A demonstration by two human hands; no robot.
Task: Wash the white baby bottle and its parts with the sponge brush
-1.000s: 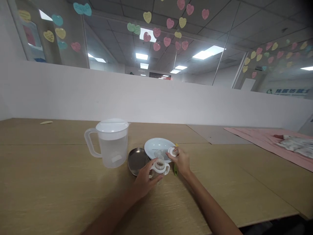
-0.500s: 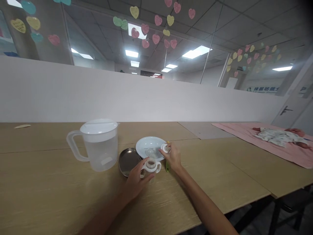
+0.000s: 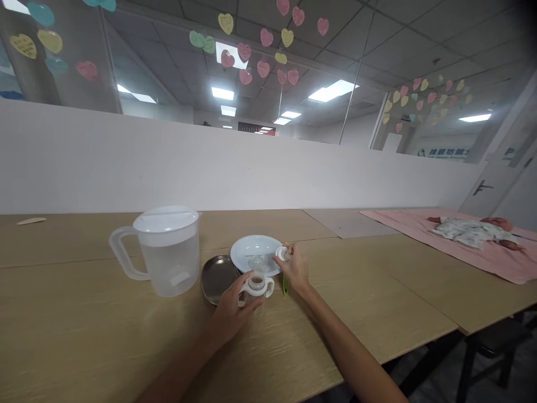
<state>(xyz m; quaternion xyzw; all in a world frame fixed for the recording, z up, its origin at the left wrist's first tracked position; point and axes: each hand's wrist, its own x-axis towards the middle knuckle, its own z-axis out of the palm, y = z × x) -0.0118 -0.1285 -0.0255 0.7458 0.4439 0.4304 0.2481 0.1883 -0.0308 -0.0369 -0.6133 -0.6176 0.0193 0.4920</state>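
My left hand [image 3: 230,310] is closed around a small baby bottle [image 3: 257,284] with white side handles; its mouth is uncovered. Between the fingers of my right hand [image 3: 296,270] is a white bottle cap [image 3: 282,254], held over the right rim of a white bowl [image 3: 243,246]. Something clear lies in the bowl, too indistinct to name. Left of the bottle, a metal tray [image 3: 216,280] sits partly behind my left hand. A green handle [image 3: 286,285] sticks out below the bowl, beside my right wrist.
A large clear pitcher [image 3: 174,263] with a lid stands left of the tray. To the far right, a baby doll [image 3: 465,230] in patterned clothes lies on a pink cloth [image 3: 403,235]. A white wall [image 3: 251,173] runs behind the table. Beneath its right edge is a dark stool [image 3: 499,338].
The view has shifted slightly, so things sit a little further left. Both hands keep their holds on the bottle and the cap; the cap is tilted a bit differently.
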